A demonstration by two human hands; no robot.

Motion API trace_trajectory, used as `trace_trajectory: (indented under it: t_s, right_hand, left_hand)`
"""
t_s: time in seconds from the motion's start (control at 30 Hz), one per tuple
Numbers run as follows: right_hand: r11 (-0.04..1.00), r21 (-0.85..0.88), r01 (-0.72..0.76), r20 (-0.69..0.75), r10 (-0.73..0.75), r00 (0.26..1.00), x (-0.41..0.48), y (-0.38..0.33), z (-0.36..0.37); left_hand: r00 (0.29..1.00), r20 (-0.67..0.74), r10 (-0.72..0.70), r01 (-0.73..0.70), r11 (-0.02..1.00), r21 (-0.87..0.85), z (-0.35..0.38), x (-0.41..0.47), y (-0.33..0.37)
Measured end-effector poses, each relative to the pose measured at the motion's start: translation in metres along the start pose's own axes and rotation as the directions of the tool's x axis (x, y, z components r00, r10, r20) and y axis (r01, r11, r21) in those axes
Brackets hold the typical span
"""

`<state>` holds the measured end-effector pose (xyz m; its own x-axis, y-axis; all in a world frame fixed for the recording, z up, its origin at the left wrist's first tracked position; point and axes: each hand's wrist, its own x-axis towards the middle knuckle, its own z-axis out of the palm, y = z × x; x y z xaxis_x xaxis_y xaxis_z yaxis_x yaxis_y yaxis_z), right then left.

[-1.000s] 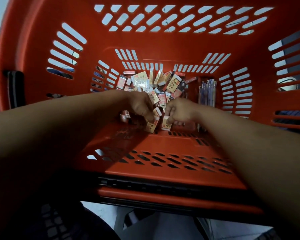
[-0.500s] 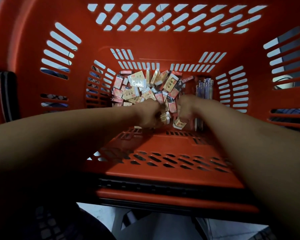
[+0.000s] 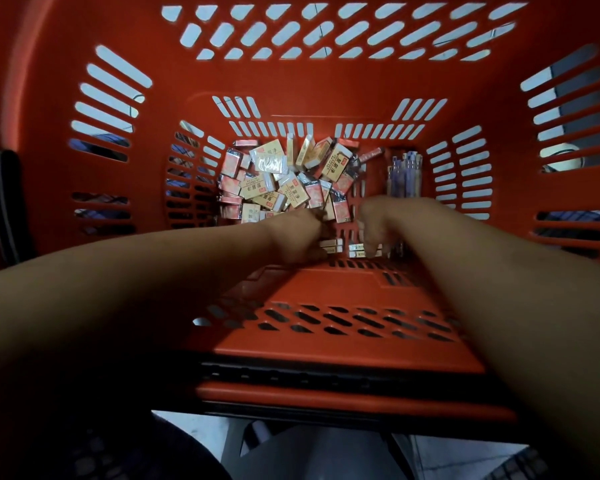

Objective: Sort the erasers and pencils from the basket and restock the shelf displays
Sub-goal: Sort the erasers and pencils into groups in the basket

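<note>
A deep red plastic basket (image 3: 326, 77) fills the view. Several small boxed erasers (image 3: 278, 188), yellow and red-white, lie heaped on its floor at the far side. A bundle of blue-purple pencils (image 3: 404, 174) lies along the right of the floor. Both my arms reach down inside. My left hand (image 3: 297, 237) has its fingers curled around erasers (image 3: 331, 244) at the near edge of the heap. My right hand (image 3: 378, 223) is curled over other erasers (image 3: 359, 249) beside it; its fingertips are partly hidden.
The basket walls have slotted openings on all sides. Its near wall (image 3: 326, 327) rises between me and the floor. A black handle mount (image 3: 4, 206) sits on the left rim. Pale floor (image 3: 194, 441) shows below the basket.
Both hands have shifted within the near part of the eraser heap, the right one moving rightward toward the pencils. The erasers under them were rearranged into small stacks.
</note>
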<state>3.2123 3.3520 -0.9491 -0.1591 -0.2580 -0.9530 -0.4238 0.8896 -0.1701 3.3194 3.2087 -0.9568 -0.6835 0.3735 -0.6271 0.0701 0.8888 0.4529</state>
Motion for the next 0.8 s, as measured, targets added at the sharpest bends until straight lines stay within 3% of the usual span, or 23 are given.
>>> trace_trajectory:
  t_s: [0.23,0.37,0.47,0.63,0.8]
  right_hand:
    - [0.988,0.154,-0.027,0.001,0.027,1.0,0.004,0.001,0.007]
    - [0.958,0.284,-0.043,0.014,0.041,0.999,0.004,0.002,0.006]
    - [0.956,0.286,-0.061,0.028,0.056,0.998,0.008,0.003,0.007]
    - [0.938,0.335,-0.088,0.009,0.09,0.996,0.002,0.0,0.005]
    - [0.923,0.374,-0.086,-0.03,0.105,0.994,-0.008,-0.002,0.001]
  left_hand:
    - [0.997,-0.066,0.046,-0.051,0.995,-0.088,0.004,0.002,-0.005]
    - [0.994,-0.07,0.09,-0.093,0.995,-0.034,0.005,-0.001,-0.003]
    - [0.994,-0.035,0.105,-0.104,0.994,0.034,0.005,-0.004,0.0]
    - [0.988,-0.05,0.148,-0.148,0.989,-0.005,0.003,-0.004,-0.002]
    - [0.997,0.073,0.0,-0.005,0.998,0.067,0.005,0.002,0.001]
